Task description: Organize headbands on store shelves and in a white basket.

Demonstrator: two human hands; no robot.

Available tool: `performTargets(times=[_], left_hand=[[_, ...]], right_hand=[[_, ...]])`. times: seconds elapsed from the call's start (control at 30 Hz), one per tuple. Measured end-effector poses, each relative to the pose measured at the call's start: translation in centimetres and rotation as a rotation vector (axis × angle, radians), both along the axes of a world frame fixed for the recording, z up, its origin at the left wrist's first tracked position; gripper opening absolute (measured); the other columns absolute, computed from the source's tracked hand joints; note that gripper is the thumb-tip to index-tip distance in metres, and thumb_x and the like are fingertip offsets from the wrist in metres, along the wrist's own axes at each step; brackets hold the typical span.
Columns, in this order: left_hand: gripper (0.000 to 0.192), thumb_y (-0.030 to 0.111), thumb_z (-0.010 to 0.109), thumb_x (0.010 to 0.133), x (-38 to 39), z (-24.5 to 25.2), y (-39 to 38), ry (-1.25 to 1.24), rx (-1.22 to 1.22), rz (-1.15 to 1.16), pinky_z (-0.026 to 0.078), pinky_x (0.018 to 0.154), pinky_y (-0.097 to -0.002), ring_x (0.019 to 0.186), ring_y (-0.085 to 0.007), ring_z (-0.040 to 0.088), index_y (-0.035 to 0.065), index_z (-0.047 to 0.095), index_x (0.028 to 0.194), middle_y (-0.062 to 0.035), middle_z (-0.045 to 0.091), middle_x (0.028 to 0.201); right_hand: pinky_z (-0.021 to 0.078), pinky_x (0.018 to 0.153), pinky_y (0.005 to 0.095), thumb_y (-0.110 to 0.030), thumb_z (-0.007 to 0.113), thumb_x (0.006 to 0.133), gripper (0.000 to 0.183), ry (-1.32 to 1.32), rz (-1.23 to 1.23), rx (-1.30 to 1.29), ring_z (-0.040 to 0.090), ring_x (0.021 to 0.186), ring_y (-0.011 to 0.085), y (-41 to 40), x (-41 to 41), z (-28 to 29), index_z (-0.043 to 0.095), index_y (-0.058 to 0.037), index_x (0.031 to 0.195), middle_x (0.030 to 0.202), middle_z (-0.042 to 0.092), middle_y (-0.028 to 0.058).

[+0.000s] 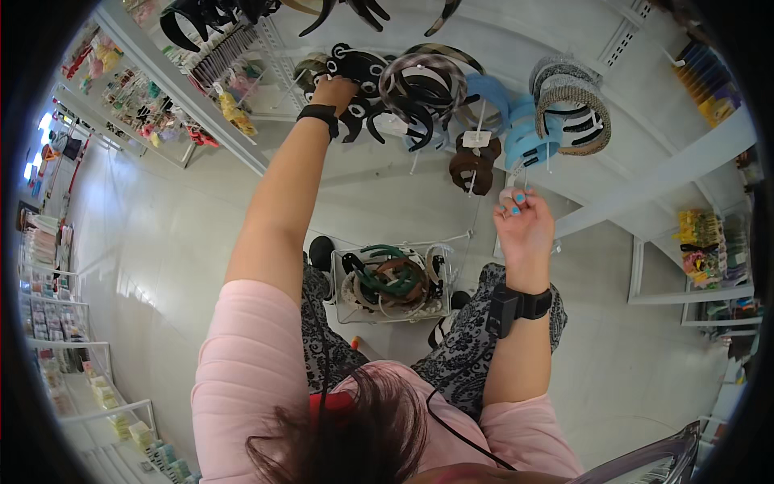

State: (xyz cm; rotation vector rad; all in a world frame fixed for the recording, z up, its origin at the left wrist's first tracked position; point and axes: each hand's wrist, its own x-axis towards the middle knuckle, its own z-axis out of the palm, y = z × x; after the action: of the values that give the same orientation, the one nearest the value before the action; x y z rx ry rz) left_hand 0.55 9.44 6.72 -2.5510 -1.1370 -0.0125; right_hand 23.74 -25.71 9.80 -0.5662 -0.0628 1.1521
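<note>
My left hand (335, 92) reaches up to a row of black headbands with white ring dots (364, 71) hanging on the rack. Its fingers touch them, but whether they grip one is partly hidden. Beside these hang plaid headbands (390, 81). My right hand (524, 227) is raised palm-up with fingers curled, just below the light blue headbands (527, 136) and a thin hook end. Whether it pinches something small is unclear. Brown headbands (465, 158) hang to its left, near a white tag (476, 139). Grey and beige textured headbands (580, 100) hang above.
A wire basket (340, 317) holding green, brown and pale headbands stands on the floor between my feet. White shelf uprights (181, 91) and a slanted white bar (659, 175) flank the rack. Shelves of small goods (54, 320) line the left side. Hair accessories (698, 248) hang at right.
</note>
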Motion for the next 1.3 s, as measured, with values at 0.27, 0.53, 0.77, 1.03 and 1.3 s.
performTargets(times=[0.27, 0.53, 0.77, 1.03, 1.3], left_hand=[[0.02, 0.006, 0.051, 0.078, 0.6, 0.6, 0.6, -0.014, 0.117, -0.124, 0.048, 0.078, -0.04, 0.099, -0.0284, 0.055, 0.0078, 0.061, 0.095, -0.0093, 0.054, 0.099], [0.029, -0.001, 0.048, 0.076, -2.5, 5.1, -1.4, -0.294, 0.185, -0.273, 0.046, 0.083, -0.0374, 0.104, -0.0288, 0.05, 0.0076, 0.058, 0.102, -0.0068, 0.054, 0.106], [0.027, -0.002, 0.048, 0.074, -7.6, 6.2, -5.7, -0.452, 0.227, -0.235, 0.045, 0.082, -0.0392, 0.096, -0.0314, 0.052, 0.006, 0.056, 0.099, -0.0098, 0.054, 0.101], [0.024, 0.004, 0.043, 0.081, -13.5, 4.2, -18.8, -1.44, -0.613, -0.003, 0.039, 0.076, -0.0287, 0.086, -0.0159, 0.048, 0.0034, 0.054, 0.102, -0.005, 0.052, 0.095], [0.026, 0.012, 0.039, 0.08, -13.7, 3.4, -24.8, -1.827, -1.894, 0.126, 0.039, 0.073, -0.0338, 0.082, -0.0159, 0.044, 0.0007, 0.052, 0.1, -0.006, 0.051, 0.089]], right_hand=[[0.0348, 0.069, 0.0305, -0.007, 0.051, 0.079, 0.009, -0.007, 0.032, 0.012, 0.039, 0.063, 0.014, 0.8, -1.1, 0.7, 0.047, -0.007, 0.087, 0.076, 0.045, 0.0036], [0.0347, 0.069, 0.0303, -0.008, 0.05, 0.079, 0.009, -0.022, 0.06, 0.02, 0.039, 0.063, 0.013, 0.7, -1.3, 0.5, 0.046, -0.0081, 0.088, 0.076, 0.044, 0.0026], [0.0353, 0.068, 0.0301, -0.007, 0.049, 0.08, 0.009, -0.031, 0.071, 0.02, 0.04, 0.063, 0.0132, 0.4, -1.7, 0.1, 0.046, -0.0083, 0.089, 0.076, 0.045, 0.0022], [0.0386, 0.068, 0.0273, -0.011, 0.052, 0.081, 0.011, -0.198, 0.16, 0.026, 0.047, 0.068, 0.012, 0.1, -4.3, 0.1, 0.055, -0.0065, 0.091, 0.084, 0.054, 0.0029], [0.0389, 0.094, 0.0359, -0.014, 0.064, 0.079, 0.048, -1.78, -0.082, 0.208, 0.049, 0.113, 0.023, 1.7, -8.3, 2.9, 0.049, -0.0081, 0.124, 0.12, 0.052, 0.0104]])
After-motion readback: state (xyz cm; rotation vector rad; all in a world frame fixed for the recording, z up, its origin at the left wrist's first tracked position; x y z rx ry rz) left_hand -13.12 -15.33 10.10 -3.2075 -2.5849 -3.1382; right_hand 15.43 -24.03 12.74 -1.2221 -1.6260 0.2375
